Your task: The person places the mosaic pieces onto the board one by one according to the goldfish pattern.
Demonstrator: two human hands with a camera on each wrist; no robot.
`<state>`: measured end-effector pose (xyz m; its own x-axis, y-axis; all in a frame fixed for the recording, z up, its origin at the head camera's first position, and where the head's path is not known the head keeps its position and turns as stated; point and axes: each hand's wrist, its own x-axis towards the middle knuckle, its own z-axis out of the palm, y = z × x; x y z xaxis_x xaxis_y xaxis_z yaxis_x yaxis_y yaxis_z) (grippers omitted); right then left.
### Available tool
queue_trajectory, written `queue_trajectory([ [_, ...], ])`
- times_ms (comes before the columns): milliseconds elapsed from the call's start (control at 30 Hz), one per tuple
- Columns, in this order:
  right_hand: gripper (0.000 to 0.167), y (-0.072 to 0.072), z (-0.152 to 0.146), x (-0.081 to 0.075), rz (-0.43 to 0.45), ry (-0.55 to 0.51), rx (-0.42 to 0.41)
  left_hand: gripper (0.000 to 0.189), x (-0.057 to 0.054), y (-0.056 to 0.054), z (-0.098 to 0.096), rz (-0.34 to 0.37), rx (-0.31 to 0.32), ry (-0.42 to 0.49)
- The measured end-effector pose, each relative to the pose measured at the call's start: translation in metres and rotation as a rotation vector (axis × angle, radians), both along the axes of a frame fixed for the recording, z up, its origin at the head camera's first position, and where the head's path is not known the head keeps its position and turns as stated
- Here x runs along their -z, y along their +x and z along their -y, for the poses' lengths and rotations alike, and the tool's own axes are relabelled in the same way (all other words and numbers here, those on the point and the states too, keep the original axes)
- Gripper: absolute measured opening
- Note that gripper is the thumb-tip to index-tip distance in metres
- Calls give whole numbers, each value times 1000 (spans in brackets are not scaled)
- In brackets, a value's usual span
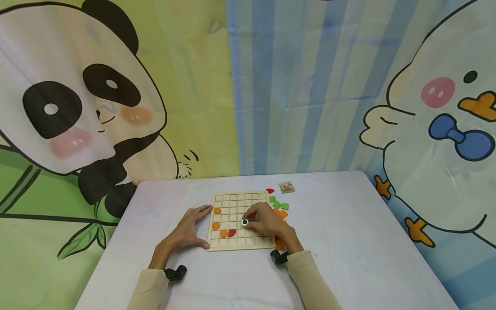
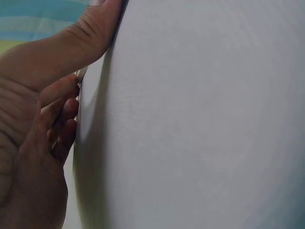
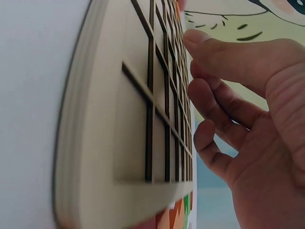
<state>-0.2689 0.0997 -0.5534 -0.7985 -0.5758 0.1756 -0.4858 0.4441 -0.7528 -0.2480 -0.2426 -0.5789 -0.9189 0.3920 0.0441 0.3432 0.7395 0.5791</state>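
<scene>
A square wooden grid board point(image 1: 240, 249) lies on the table. My left hand point(image 1: 187, 228) is spread along its left side, fingertips at the upper left edge and thumb at the near left corner. Over the middle of the board, my right hand point(image 1: 267, 219) pinches a small round white piece with a black centre point(image 1: 245, 222) between thumb and fingers. That piece cannot be seen in the right wrist view, where the hand point(image 3: 257, 138) is beside the grid. Orange discs point(image 1: 217, 211) and a red quarter-round piece point(image 1: 232, 233) sit in cells on the left part of the board.
Along the board's right side lie loose green squares point(image 1: 285, 206) and orange pieces point(image 1: 280, 245), partly hidden by the right hand. A red piece point(image 1: 270, 190) and a small patterned card point(image 1: 286, 187) lie beyond the far right corner. The white table point(image 1: 348, 241) meets printed curtains behind.
</scene>
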Motion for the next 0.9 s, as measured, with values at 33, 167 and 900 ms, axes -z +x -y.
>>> queue_trajectory([
  [33, 16, -1, 2, -1, -3, 9, -6, 139, 0, 0, 0, -1, 1, 0],
  [167, 20, -3, 11, -2, -14, 28, -33, 139, 0, 0, 1, -7, 4, 2],
  [900, 20, -3, 37, 6, -30, 92, -10, 136, -1, 1, 1, 12, 0, 2],
])
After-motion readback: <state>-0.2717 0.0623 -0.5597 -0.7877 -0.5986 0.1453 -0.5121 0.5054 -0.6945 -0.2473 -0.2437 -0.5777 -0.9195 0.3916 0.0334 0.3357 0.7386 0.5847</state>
